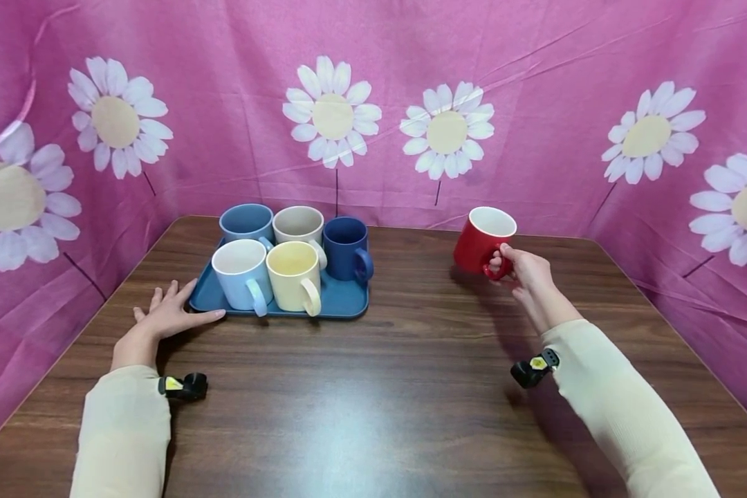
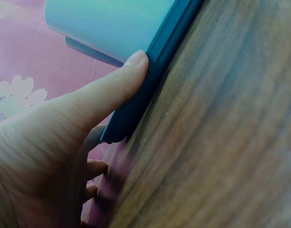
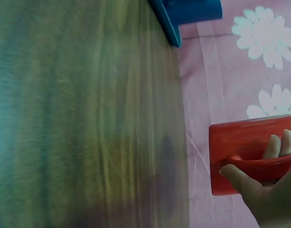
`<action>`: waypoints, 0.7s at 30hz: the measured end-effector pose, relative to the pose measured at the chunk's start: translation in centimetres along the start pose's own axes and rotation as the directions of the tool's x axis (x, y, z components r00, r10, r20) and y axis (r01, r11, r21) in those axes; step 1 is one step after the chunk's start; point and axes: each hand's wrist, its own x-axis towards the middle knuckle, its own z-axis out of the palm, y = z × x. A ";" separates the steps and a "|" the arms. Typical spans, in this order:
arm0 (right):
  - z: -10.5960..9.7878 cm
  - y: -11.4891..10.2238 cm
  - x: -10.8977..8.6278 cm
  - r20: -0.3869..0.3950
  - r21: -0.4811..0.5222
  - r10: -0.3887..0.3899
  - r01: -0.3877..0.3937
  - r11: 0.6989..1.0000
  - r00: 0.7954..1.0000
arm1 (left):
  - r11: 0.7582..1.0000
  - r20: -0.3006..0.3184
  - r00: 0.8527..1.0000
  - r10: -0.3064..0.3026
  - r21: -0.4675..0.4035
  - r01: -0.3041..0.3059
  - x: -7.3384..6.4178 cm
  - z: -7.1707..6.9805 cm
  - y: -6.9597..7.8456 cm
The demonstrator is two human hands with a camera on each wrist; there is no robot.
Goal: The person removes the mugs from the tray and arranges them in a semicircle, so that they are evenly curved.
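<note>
My right hand (image 1: 526, 273) grips a red mug (image 1: 473, 242) with a white inside by its handle, at the right of the table. In the right wrist view, curtain shows between the base of the red mug (image 3: 221, 142) and the tabletop, so it is held up. My left hand (image 1: 168, 315) touches the front left corner of a blue tray (image 1: 342, 301), fingers spread. Its thumb (image 2: 119, 85) lies along the tray's rim. On the tray stand a light blue mug (image 1: 239, 277), a yellow mug (image 1: 286, 280), a grey-blue mug (image 1: 239, 225), a beige mug (image 1: 295, 220) and a navy mug (image 1: 342, 252).
The brown wooden table (image 1: 411, 380) reaches back to a pink curtain (image 1: 224, 138) printed with white daisies, which also closes off both sides. Bare wood lies between the tray and the red mug. Each sleeve carries a small black wrist camera (image 1: 187, 386).
</note>
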 end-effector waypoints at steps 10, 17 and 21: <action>-0.7 0.0 5.1 -0.180 0.076 -0.021 0.035 0.997 0.983 | 1.000 0.003 1.000 0.000 0.018 0.000 -0.1 0.1 0.3; -0.3 -0.5 5.6 -0.267 0.033 -0.048 0.059 0.998 0.962 | 1.000 0.005 1.000 0.009 -0.002 -0.009 0.1 0.1 0.7; -0.4 -0.4 6.3 -0.267 0.077 -0.041 0.064 0.995 0.963 | 1.000 0.004 1.000 0.008 -0.004 -0.008 0.1 0.2 0.8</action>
